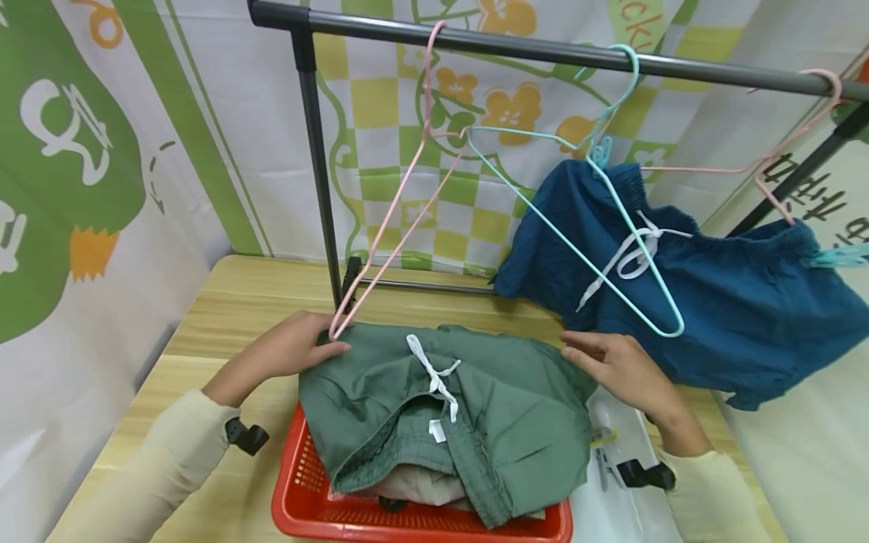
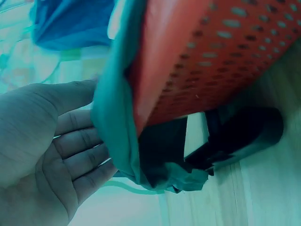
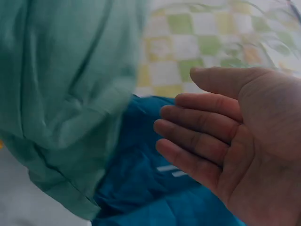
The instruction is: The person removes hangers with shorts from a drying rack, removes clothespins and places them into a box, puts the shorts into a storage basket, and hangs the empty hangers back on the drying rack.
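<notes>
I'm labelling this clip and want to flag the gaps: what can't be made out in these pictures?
- Head view: the green shorts cover most of the red basket; only a pale fabric edge shows underneath.
- Head view: the blue shorts run off the right edge.
- Left wrist view: the left hand is in teal shadow; finger contact with the cloth is unclear.
- Right wrist view: cloth blurred; the right hand holds nothing.

Two pairs of shorts [image 1: 448, 415] [image 1: 720, 302], three hangers [image 1: 400, 204] [image 1: 597, 226] [image 1: 781, 151], one red basket [image 1: 299, 483], two hands [image 1: 285, 351] [image 1: 624, 369].
</notes>
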The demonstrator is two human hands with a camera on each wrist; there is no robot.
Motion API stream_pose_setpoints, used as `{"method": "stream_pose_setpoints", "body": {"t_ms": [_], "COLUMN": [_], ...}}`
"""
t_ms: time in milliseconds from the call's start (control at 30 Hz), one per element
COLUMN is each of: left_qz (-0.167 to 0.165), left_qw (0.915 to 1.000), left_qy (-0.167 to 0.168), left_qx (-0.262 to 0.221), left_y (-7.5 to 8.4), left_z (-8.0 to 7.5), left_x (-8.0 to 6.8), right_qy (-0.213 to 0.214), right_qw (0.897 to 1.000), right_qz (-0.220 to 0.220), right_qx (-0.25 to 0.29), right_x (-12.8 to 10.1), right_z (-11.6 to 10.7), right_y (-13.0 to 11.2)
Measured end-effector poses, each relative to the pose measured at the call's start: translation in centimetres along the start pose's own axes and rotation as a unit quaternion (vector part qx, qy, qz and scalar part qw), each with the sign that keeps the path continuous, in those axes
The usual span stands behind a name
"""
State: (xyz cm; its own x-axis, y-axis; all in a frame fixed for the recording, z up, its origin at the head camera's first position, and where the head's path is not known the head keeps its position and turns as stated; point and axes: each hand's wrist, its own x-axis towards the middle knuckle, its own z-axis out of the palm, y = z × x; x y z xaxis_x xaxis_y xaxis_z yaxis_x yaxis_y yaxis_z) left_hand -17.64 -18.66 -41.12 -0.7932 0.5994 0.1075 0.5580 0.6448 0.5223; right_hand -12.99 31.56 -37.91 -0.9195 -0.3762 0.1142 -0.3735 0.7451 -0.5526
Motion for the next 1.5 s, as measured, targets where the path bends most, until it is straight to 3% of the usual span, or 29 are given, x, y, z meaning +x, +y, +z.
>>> {"method": "stream_pose_setpoints", "body": {"t_ms": [200, 433, 700, 1067, 1233, 1500], "left_qz": [0.006, 0.0, 0.007, 0.063, 0.04, 0.047], "left_qw": [0.9996, 0.999, 0.9987, 0.9978, 0.9986, 0.9984], "left_qy": [-0.006, -0.035, -0.051, -0.004, 0.007, 0.028], "left_qx": [0.027, 0.027, 0.003, -0.02, -0.035, -0.011], "left_y": [-0.5, -0.5, -1.1, -1.6, -1.8, -1.8], "left_z": [0.4, 1.1, 1.2, 1.2, 1.2, 1.3], "left_x": [1.2, 2.1, 2.9, 3.1, 3.1, 3.2], "right_qy": [-0.06, -0.122, -0.154, -0.115, -0.083, -0.048], "right_qw": [0.997, 0.992, 0.987, 0.992, 0.994, 0.996], "right_qz": [-0.048, -0.029, -0.038, -0.044, -0.07, -0.073], "right_qx": [-0.011, -0.014, -0.012, -0.009, -0.014, -0.009], "right_x": [2.9, 5.0, 5.9, 6.5, 6.7, 6.7], "right_z": [1.4, 3.0, 4.5, 4.4, 4.4, 4.3], "right_y": [0.1, 0.5, 1.1, 1.0, 0.9, 1.2]}}
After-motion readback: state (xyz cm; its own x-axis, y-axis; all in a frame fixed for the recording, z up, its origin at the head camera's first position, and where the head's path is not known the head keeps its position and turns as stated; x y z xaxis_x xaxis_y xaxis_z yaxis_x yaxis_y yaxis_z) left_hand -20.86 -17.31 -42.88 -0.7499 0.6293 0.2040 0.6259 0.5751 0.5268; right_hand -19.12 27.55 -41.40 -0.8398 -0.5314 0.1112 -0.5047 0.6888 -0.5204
